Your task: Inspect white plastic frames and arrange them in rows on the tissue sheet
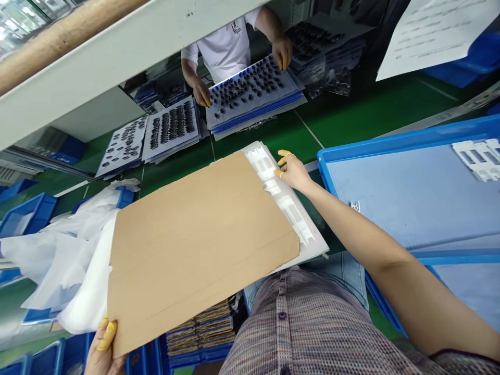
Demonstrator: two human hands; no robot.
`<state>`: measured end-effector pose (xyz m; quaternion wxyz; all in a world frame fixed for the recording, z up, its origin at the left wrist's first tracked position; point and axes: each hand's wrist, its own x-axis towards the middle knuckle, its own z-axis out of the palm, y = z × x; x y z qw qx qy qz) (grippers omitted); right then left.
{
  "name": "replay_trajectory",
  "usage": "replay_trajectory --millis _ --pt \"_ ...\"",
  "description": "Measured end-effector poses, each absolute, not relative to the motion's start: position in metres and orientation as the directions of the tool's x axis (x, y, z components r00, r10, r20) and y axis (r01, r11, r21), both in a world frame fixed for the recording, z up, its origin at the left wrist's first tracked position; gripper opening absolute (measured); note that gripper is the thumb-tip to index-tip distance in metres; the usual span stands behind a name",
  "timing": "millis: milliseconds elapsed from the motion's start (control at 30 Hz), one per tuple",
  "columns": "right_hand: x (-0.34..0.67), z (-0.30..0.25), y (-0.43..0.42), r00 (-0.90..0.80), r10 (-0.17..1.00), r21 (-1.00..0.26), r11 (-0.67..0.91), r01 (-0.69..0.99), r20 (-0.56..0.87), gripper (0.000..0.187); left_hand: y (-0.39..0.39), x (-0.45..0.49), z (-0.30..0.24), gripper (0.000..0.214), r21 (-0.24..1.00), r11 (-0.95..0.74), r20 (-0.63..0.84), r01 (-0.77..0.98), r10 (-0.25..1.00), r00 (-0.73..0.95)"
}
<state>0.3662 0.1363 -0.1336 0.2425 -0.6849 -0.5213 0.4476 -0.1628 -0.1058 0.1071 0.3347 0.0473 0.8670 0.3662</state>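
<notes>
A blue crate (353, 139) just beside the right hand (292, 171) blocks rightward passage.

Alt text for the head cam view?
First-person view: the left hand grips the near edge of a large cardboard sheet while the right hand touches a white moulded plastic piece under its far edge. A blue tray sits to the right. Across a green bench, a co-worker handles a tray of small black parts.

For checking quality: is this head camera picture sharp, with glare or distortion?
In the head view, the picture is mostly sharp; the wide lens bends and tilts straight edges, like the cardboard sheet; the blue-rimmed tray has a soft sheen; no strong shadows.
</notes>
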Motion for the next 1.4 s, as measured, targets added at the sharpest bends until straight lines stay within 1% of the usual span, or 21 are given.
replay_trajectory --millis 133,300,433,533,800,867,1000,1133,1233,1400 --pt "0.369 -0.132 0.134 0.062 0.92 -0.796 -0.368 0.48 -0.388 0.056 -0.097 -0.152 0.102 0.068 0.686 0.716 -0.552 -0.13 0.394 -0.735" --pt "0.372 -0.134 0.133 0.062 0.908 -0.808 -0.399 0.433 -0.415 0.062 -0.086 -0.143 0.089 0.076 0.667 0.744 -0.567 -0.036 0.476 -0.672" --pt "0.374 -0.139 0.133 0.059 0.893 -0.817 -0.433 0.381 -0.445 0.068 -0.077 -0.138 0.076 0.084 0.643 0.766 -0.596 0.006 0.505 -0.624" --pt "0.376 -0.142 0.135 0.061 0.883 -0.82 -0.457 0.346 -0.466 0.071 -0.071 -0.133 0.07 0.084 0.631 0.776 -0.622 0.002 0.507 -0.596" --pt "0.377 -0.153 0.133 0.068 0.864 -0.836 -0.5 0.225 -0.498 0.062 -0.071 -0.127 0.067 0.066 0.619 0.785 -0.641 -0.002 0.504 -0.579" --pt "0.376 -0.156 0.132 0.072 0.862 -0.841 -0.505 0.194 -0.501 0.057 -0.073 -0.13 0.066 0.068 0.6 0.8 -0.659 -0.014 0.484 -0.576" --pt "0.376 -0.16 0.133 0.088 0.859 -0.844 -0.512 0.16 -0.504 0.043 -0.076 -0.137 0.062 0.079 0.556 0.83 -0.713 -0.029 0.459 -0.53" --pt "0.375 -0.15 0.132 0.098 0.868 -0.853 -0.496 0.163 -0.487 0.032 -0.078 -0.136 0.06 0.086 0.566 0.823 -0.725 -0.045 0.471 -0.502" --pt "0.374 -0.141 0.13 0.094 0.88 -0.861 -0.475 0.18 -0.466 0.031 -0.076 -0.132 0.06 0.087 0.589 0.806 -0.734 -0.052 0.507 -0.451" --pt "0.375 -0.137 0.134 0.039 0.875 -0.85 -0.479 0.217 -0.483 0.04 -0.071 -0.135 0.057 0.087 0.649 0.759 -0.715 -0.053 0.584 -0.385"
